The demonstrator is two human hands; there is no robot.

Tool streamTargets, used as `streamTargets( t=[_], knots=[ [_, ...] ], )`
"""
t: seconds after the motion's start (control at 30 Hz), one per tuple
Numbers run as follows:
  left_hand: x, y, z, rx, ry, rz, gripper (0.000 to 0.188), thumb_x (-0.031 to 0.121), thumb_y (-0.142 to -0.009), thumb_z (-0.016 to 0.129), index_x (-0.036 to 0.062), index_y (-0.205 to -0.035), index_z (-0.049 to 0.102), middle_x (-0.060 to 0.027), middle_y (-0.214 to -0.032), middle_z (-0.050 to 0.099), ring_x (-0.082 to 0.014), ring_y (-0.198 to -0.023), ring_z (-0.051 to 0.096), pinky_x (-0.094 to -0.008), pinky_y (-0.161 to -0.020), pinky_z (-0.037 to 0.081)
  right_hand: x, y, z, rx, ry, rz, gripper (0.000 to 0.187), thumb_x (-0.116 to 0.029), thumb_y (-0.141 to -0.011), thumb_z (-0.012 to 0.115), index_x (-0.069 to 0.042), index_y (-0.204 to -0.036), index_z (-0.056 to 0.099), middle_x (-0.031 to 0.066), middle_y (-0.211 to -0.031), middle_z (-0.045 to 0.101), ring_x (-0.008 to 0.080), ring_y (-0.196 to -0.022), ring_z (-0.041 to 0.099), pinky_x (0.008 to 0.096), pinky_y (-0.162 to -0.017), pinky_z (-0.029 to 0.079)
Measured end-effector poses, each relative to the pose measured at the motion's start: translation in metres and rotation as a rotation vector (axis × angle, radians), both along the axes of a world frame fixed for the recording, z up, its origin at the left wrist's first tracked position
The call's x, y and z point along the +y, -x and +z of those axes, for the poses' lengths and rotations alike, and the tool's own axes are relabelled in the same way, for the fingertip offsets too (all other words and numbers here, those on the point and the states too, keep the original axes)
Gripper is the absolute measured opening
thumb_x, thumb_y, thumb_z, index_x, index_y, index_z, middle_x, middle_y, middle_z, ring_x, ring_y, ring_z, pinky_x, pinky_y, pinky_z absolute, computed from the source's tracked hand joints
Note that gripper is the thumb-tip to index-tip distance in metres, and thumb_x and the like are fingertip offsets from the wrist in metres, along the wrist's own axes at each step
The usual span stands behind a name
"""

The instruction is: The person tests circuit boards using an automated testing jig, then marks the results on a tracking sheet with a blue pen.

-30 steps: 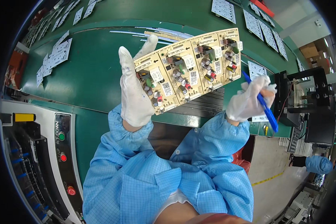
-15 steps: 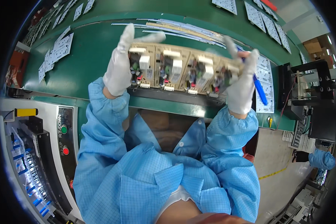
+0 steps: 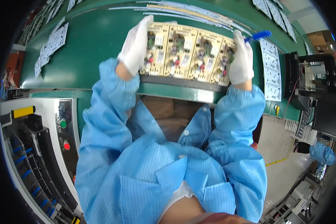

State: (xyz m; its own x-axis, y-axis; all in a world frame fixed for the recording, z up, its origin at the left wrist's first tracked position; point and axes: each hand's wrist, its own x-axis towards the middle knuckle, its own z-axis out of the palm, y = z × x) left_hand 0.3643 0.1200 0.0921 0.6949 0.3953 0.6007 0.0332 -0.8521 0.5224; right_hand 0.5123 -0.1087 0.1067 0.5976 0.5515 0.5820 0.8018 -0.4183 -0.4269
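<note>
The left hand (image 3: 135, 44), in a white fabric glove, lies with fingers stretched and pressed together along the left end of a cream-coloured rectangular panel of four joined circuit boards (image 3: 186, 54). The right hand (image 3: 241, 59), gloved alike, clasps the panel's right end with fingers curled over the edge, a blue plastic pen (image 3: 258, 35) pinned among them. The panel rests flat on the green worktop (image 3: 93, 44) at its near edge, studded with small red, black and white components. White rectangular sheets (image 3: 50, 44) lie far left.
</note>
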Motion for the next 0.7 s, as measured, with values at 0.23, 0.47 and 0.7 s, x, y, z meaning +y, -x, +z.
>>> streamTargets(
  t=[0.23,0.47,0.7],
  knots=[
    [-0.058,0.052,0.009,-0.062,0.677,-0.025,0.056,0.040,-0.100,0.031,-0.0065,-0.129,0.045,-0.0148,-0.107,0.067,-0.0212,-0.091,0.066,-0.0296,-0.083,0.053,0.000,0.000,0.011,0.085,-0.074,0.196,0.034,-0.019,-0.097,0.046,0.001,-0.123,0.052,0.0204,-0.110,0.059,0.0299,-0.089,0.055,0.0350,-0.083,0.043],
    [-0.028,0.056,-0.005,-0.225,0.438,-0.096,0.056,0.008,-0.096,0.046,0.0051,-0.144,0.016,-0.0221,-0.127,0.045,-0.0339,-0.109,0.059,-0.0418,-0.083,0.057,0.002,-0.005,0.058,0.424,-0.592,0.326,0.040,-0.031,-0.103,0.031,0.000,-0.120,0.048,0.0226,-0.126,0.055,0.0311,-0.112,0.058,0.0345,-0.094,0.047],
    [-0.075,-0.005,-0.008,-0.815,0.774,-0.343,0.066,0.015,-0.094,0.057,-0.0055,-0.141,0.014,-0.0215,-0.137,0.037,-0.0295,-0.114,0.054,-0.0389,-0.099,0.045,0.046,0.080,0.008,0.427,-0.643,-0.021,0.059,-0.042,-0.102,0.030,0.007,-0.136,0.034,0.0202,-0.130,0.047,0.0298,-0.112,0.048,0.0371,-0.107,0.030]
  ],
)
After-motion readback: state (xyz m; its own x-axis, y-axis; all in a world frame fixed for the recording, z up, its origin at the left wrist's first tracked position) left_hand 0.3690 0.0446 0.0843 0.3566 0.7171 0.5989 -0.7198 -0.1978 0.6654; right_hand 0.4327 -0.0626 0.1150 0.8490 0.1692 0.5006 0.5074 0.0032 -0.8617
